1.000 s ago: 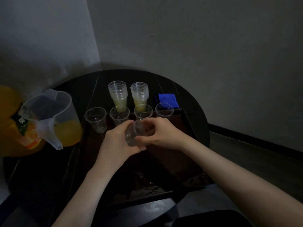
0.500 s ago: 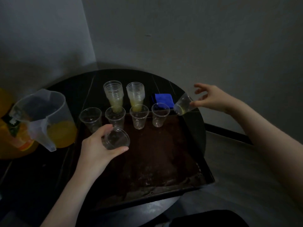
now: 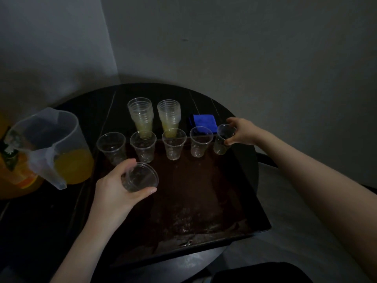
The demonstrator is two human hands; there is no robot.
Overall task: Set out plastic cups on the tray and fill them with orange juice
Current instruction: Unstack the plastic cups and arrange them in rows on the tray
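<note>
A dark rectangular tray (image 3: 259, 203) lies on a round black table (image 3: 95, 103). Several empty clear plastic cups stand in a row along its far edge, from the leftmost cup (image 3: 111, 147) rightwards. My right hand (image 3: 241, 131) grips another clear cup (image 3: 222, 139) upright at the right end of that row. My left hand (image 3: 116, 190) holds a clear cup (image 3: 140, 177) above the tray's left part, tilted with its mouth toward me. Two stacks of cups (image 3: 141, 117) stand behind the row. A plastic pitcher (image 3: 51, 146) with orange juice sits at the left.
A folded blue cloth (image 3: 204, 121) lies on the table behind the tray's right corner. An orange juice bottle (image 3: 12, 160) stands behind the pitcher at the far left. Grey walls meet in a corner behind the table.
The two hands pulled a pair of nested cups apart. My right hand swung its cup out right, then brought it to the row's right end. My left hand kept its cup over the tray.
</note>
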